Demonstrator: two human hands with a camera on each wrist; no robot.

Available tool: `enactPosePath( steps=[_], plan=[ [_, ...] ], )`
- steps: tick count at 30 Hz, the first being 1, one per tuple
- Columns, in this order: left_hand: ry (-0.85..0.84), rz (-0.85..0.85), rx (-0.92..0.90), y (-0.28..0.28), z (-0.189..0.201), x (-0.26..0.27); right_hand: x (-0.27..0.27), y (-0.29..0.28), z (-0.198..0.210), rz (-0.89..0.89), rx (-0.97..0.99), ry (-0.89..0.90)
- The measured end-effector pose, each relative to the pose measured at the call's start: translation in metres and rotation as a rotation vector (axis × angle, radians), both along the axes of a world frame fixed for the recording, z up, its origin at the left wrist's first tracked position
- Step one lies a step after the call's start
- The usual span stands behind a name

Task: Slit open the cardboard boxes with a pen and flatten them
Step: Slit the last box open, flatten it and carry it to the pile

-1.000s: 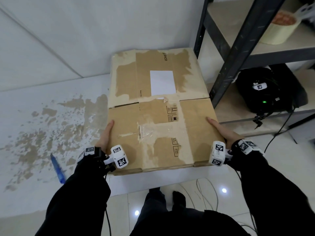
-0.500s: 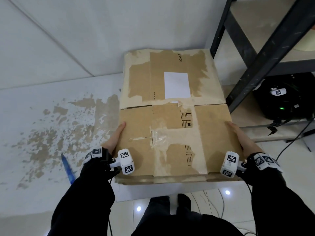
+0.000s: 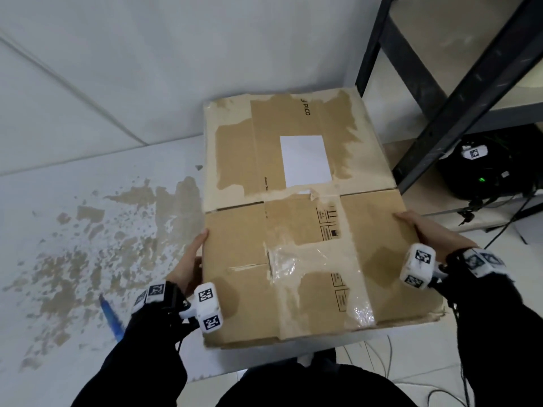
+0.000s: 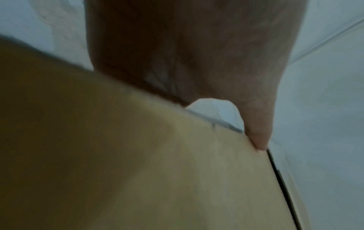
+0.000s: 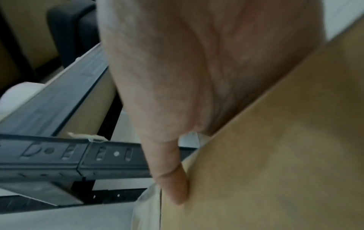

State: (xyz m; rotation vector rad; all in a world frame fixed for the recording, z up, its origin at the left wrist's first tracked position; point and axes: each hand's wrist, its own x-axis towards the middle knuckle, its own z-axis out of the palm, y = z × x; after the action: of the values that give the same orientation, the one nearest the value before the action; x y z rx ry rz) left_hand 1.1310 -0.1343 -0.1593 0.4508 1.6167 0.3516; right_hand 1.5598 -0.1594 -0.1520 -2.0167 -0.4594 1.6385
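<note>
Cardboard box (image 3: 308, 259) between both hands

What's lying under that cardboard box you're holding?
The cardboard box, held by left hand and right hand, covers the white table edge and part of a second, taped box. Anything beneath is hidden.

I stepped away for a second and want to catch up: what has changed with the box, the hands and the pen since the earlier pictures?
Little visibly changed. The left hand and right hand keep holding the opposite sides of the flattened cardboard box, in the same grip. The view itself shifted, so the shelf frame sits differently in the picture. The blue pen stays on the white surface, untouched.
</note>
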Motion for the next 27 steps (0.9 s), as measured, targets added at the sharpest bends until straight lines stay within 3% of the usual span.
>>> enactPosePath(
  steps=[6,10,13,16,20,27],
  plan=[
    [-0.056,0.040,-0.025,0.020,-0.008,-0.007,-0.016,0.032,-0.001,-0.011,-0.008,-0.139],
    [-0.091,0.007,0.037,0.036,0.005,0.004,0.019,0.050,-0.034,0.007,-0.022,-0.149],
    [-0.150,0.027,0.079,0.037,0.003,0.010,-0.003,0.057,-0.008,-0.012,-0.003,-0.148],
    [-0.153,0.034,0.143,0.042,-0.002,0.014,-0.012,0.060,-0.013,-0.051,0.069,-0.157],
    [-0.123,-0.030,0.181,0.057,-0.004,0.011,-0.015,0.061,-0.016,-0.107,0.041,-0.083],
    [-0.178,0.014,0.206,0.053,-0.014,-0.003,-0.022,0.047,-0.030,-0.145,0.109,0.037]
  ],
)
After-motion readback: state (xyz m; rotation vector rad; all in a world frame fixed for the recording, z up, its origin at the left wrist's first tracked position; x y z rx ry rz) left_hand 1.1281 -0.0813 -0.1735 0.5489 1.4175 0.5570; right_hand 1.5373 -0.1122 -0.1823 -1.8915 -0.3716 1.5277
